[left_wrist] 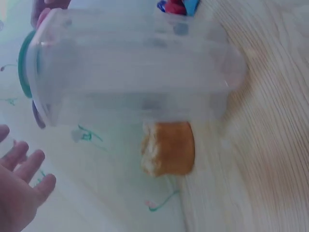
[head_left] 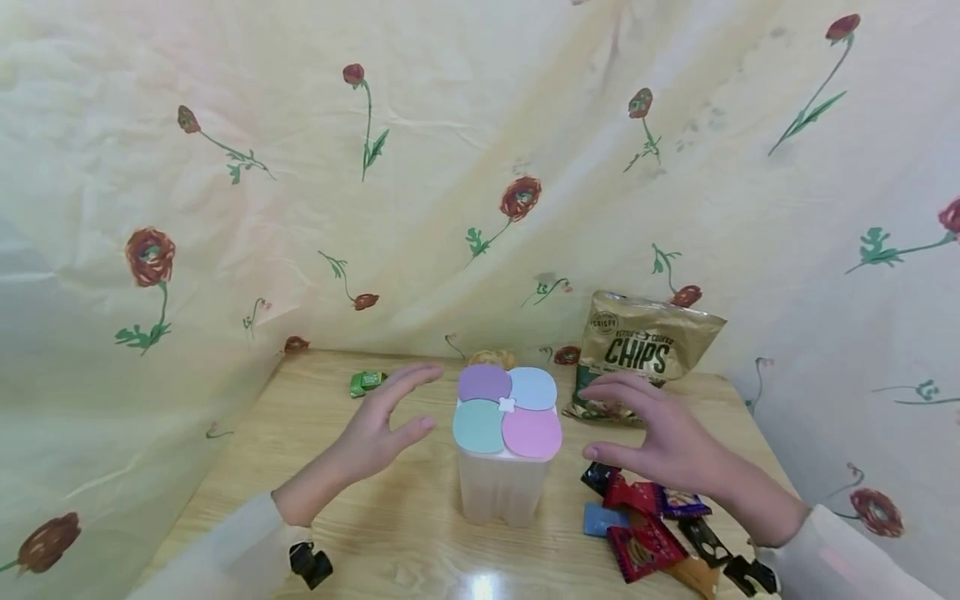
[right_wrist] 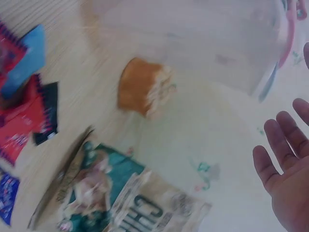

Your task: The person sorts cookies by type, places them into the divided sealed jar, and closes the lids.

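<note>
A tall translucent container point(head_left: 502, 492) stands upright on the table, topped by a four-petal lid point(head_left: 480, 427) in purple, light blue, green and pink. My left hand point(head_left: 378, 425) hovers to its left, fingers spread and apart from it. On the other side is my right hand point(head_left: 652, 421), likewise spread, with a gap to the lid. Nothing lies in either hand. In the left wrist view the container point(left_wrist: 140, 67) appears beside the left fingers point(left_wrist: 31, 166) without contact. The right wrist view shows the right hand point(right_wrist: 289, 179) below the container's lid end.
Behind the container sits a piece of bread point(right_wrist: 140, 89). A gold and green chips bag point(head_left: 637, 346) leans at the back right. Several small wrapped snacks point(head_left: 645, 550) pile up at the front right, and a green packet point(head_left: 366, 383) lies at the back left.
</note>
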Action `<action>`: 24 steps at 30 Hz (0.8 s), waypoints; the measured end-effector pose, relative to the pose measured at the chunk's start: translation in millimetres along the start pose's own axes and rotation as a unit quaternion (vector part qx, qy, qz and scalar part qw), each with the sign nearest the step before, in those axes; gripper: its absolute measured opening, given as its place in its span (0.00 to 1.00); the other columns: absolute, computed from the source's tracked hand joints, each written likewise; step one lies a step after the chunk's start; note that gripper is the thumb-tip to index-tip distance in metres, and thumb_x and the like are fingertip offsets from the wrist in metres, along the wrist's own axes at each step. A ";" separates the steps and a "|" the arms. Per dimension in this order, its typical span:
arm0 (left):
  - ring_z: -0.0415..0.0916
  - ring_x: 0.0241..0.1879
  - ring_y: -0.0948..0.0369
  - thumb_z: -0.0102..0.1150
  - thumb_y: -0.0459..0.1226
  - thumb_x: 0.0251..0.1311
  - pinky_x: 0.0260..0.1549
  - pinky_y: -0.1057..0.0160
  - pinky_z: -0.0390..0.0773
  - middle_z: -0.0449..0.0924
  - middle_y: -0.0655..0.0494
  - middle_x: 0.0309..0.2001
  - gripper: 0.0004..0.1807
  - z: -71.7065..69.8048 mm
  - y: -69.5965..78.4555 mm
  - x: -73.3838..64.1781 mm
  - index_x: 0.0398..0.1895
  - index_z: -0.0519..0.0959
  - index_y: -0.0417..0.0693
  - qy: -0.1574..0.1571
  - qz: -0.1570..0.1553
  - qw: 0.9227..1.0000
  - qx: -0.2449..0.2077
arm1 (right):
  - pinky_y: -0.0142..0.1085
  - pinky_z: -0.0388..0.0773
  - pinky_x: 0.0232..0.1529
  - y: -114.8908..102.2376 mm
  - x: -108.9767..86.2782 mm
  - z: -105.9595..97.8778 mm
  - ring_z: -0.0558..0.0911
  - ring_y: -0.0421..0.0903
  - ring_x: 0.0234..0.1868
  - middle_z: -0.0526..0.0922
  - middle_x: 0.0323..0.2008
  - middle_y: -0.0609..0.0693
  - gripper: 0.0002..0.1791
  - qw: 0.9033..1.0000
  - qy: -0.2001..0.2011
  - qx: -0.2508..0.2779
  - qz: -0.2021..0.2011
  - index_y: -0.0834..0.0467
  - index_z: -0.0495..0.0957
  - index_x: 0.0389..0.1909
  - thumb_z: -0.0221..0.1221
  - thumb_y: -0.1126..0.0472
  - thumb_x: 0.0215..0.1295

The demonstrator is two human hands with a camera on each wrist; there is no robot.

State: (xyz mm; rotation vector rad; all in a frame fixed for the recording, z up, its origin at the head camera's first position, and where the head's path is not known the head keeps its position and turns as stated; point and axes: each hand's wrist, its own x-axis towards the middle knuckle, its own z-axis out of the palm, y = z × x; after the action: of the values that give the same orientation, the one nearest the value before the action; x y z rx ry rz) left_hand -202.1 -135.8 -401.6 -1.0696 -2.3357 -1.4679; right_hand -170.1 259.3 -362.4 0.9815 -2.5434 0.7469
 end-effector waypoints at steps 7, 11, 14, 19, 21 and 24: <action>0.67 0.71 0.45 0.62 0.48 0.67 0.67 0.33 0.64 0.67 0.52 0.74 0.36 18.4 1.7 13.3 0.77 0.65 0.53 -0.013 -0.076 0.995 -0.063 | 0.40 0.81 0.55 -16.0 18.1 9.8 0.80 0.38 0.58 0.80 0.56 0.37 0.27 0.999 -0.009 0.022 -0.027 0.46 0.83 0.55 0.78 0.49 0.53; 0.64 0.74 0.50 0.65 0.50 0.63 0.68 0.34 0.63 0.67 0.58 0.74 0.37 26.2 3.5 17.0 0.76 0.67 0.58 -0.008 -0.097 0.994 -0.049 | 0.40 0.82 0.54 -22.9 24.7 16.6 0.80 0.38 0.57 0.80 0.55 0.37 0.25 0.999 -0.017 0.032 -0.035 0.48 0.84 0.53 0.77 0.48 0.55; 0.60 0.76 0.53 0.67 0.50 0.61 0.70 0.33 0.61 0.66 0.63 0.75 0.37 30.3 6.9 20.9 0.75 0.69 0.62 -0.013 -0.103 0.994 -0.045 | 0.40 0.82 0.52 -25.8 27.7 21.4 0.81 0.39 0.55 0.80 0.54 0.38 0.24 0.998 -0.020 0.037 -0.041 0.48 0.84 0.52 0.76 0.47 0.56; 0.57 0.77 0.51 0.70 0.48 0.60 0.70 0.32 0.58 0.62 0.63 0.76 0.36 34.9 8.8 25.3 0.73 0.72 0.61 -0.030 -0.110 0.992 -0.050 | 0.38 0.82 0.52 -27.3 30.8 27.3 0.81 0.38 0.53 0.81 0.53 0.38 0.23 0.997 -0.020 0.046 -0.051 0.48 0.85 0.51 0.76 0.47 0.56; 0.57 0.77 0.50 0.70 0.47 0.59 0.70 0.33 0.58 0.60 0.61 0.77 0.36 35.7 8.8 25.6 0.72 0.72 0.58 -0.033 -0.109 0.992 -0.053 | 0.38 0.82 0.51 -26.9 31.7 29.0 0.81 0.38 0.53 0.81 0.52 0.38 0.23 0.997 -0.018 0.047 -0.058 0.48 0.85 0.51 0.76 0.47 0.56; 0.57 0.77 0.49 0.72 0.46 0.58 0.70 0.33 0.59 0.59 0.58 0.78 0.37 36.4 8.8 25.7 0.73 0.72 0.55 -0.036 -0.102 0.993 -0.053 | 0.37 0.82 0.50 -25.6 32.2 30.7 0.81 0.38 0.52 0.81 0.51 0.38 0.22 0.997 -0.016 0.045 -0.064 0.47 0.85 0.50 0.77 0.48 0.54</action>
State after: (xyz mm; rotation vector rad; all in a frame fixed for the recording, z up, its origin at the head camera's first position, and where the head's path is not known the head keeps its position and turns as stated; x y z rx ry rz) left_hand -207.2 -90.7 -400.5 -0.9451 -2.5078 -1.6670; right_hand -178.5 208.7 -363.6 1.1809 -2.4641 0.8224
